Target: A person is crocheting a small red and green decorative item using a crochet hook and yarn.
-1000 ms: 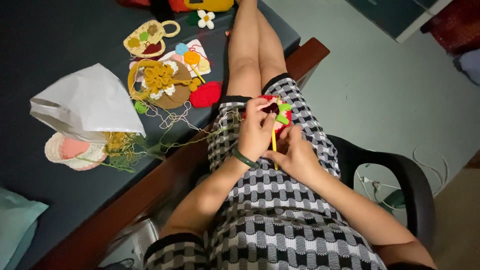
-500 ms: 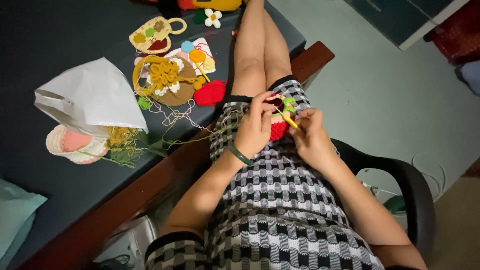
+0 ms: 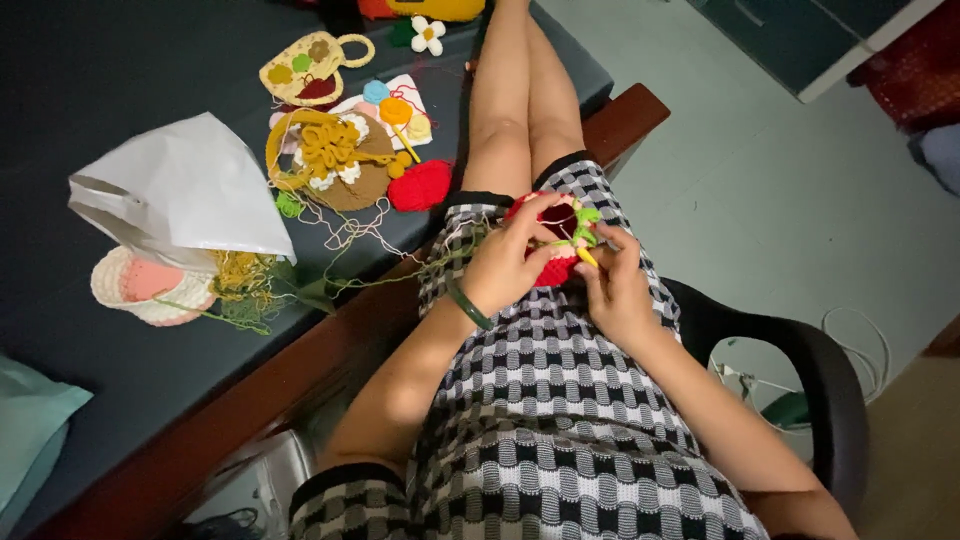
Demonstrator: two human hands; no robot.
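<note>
White plastic bag (image 3: 190,190) on dark desk (image 3: 90,90).

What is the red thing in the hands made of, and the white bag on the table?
The red piece held by the left hand and right hand looks like crocheted yarn, soft and matte, with looped stitches and a green trim. The white bag looks like thin plastic: smooth, slightly shiny, creased.

I see a dark-topped table (image 3: 120,380) with a wooden edge filling the left. Right of the table lies pale grey-green floor (image 3: 780,180), where a black chair armrest (image 3: 800,370) curves. Beyond it, a white cable (image 3: 860,340) trails. Lighting is dim.
</note>
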